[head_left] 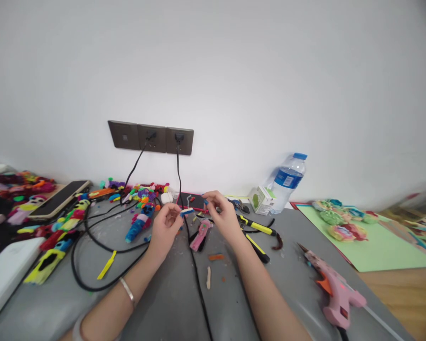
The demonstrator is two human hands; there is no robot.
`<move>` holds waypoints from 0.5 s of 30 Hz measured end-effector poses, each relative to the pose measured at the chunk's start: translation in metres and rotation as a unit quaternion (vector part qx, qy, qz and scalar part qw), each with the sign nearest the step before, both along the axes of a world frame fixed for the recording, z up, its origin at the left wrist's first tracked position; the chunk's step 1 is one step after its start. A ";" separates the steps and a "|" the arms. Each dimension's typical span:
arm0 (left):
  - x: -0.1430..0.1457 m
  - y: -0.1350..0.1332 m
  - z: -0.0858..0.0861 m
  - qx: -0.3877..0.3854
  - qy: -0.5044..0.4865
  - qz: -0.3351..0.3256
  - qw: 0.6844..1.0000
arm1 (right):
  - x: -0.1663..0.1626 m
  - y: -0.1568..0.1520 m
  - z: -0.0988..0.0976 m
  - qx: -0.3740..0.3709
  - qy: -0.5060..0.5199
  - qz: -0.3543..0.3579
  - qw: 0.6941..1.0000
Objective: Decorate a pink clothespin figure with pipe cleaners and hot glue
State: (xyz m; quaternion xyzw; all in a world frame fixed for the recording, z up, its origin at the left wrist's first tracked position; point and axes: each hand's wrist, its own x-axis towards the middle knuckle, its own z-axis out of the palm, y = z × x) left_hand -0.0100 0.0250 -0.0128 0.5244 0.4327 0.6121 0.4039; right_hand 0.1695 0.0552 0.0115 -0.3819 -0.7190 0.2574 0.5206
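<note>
My left hand point(165, 227) is closed in a pinch on a small white and blue piece point(186, 212) held above the grey mat point(170, 303). My right hand point(222, 214) is also pinched, with a tiny blue bit point(206, 201) at its fingertips, close to the right of that piece. A silver bracelet point(128, 290) sits on my left wrist. Just below the hands lies a pink figure point(200, 235), and a phone in a red case point(192, 201) lies behind them.
Colourful craft figures point(142, 208) crowd the left and back. Black cables point(92, 237) run from wall sockets point(151, 138). A pink glue gun point(335, 293) lies right, yellow-handled pliers point(257, 237) centre, a water bottle point(287, 182) and small box point(261, 200) behind, green card point(376, 246) far right.
</note>
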 end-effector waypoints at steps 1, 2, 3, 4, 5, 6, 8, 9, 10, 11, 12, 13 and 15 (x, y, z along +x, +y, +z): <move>0.000 0.000 -0.001 -0.003 0.000 -0.005 1.000 | 0.000 0.000 0.000 0.002 0.005 -0.010 1.000; 0.000 0.000 -0.001 -0.006 -0.002 -0.013 1.000 | 0.001 0.000 0.001 0.006 0.009 -0.021 1.000; -0.001 0.000 -0.002 -0.010 -0.004 -0.019 1.000 | 0.001 0.000 0.001 0.010 0.011 -0.031 0.999; -0.001 0.001 -0.002 -0.011 -0.005 -0.022 1.000 | 0.001 -0.001 0.002 0.011 0.013 -0.038 0.999; -0.001 0.001 -0.002 -0.011 -0.006 -0.021 1.000 | 0.001 -0.001 0.002 0.009 0.015 -0.042 0.999; -0.001 0.001 -0.002 -0.011 -0.007 -0.018 1.000 | 0.001 -0.001 0.002 0.005 0.017 -0.043 0.999; 0.000 0.001 -0.001 -0.008 -0.011 -0.010 1.000 | 0.000 0.000 0.000 -0.007 0.027 -0.040 0.999; 0.000 0.001 -0.001 -0.006 -0.013 -0.009 1.000 | 0.000 0.001 -0.001 -0.008 0.030 -0.039 0.999; 0.000 0.001 -0.001 -0.006 -0.015 -0.009 1.000 | 0.001 0.002 -0.003 -0.004 0.031 -0.040 0.999; 0.000 0.001 0.000 -0.005 -0.016 -0.010 1.000 | 0.001 0.004 -0.006 0.002 0.026 -0.045 0.999; 0.000 0.001 0.000 -0.004 -0.016 -0.009 1.000 | 0.001 0.005 -0.007 0.010 0.017 -0.052 0.998; 0.000 0.001 0.001 -0.003 -0.016 -0.009 1.000 | 0.002 0.006 -0.009 0.016 0.005 -0.060 0.998; 0.000 0.000 0.001 -0.004 -0.016 -0.008 1.000 | 0.004 0.008 -0.009 0.030 -0.017 -0.069 0.997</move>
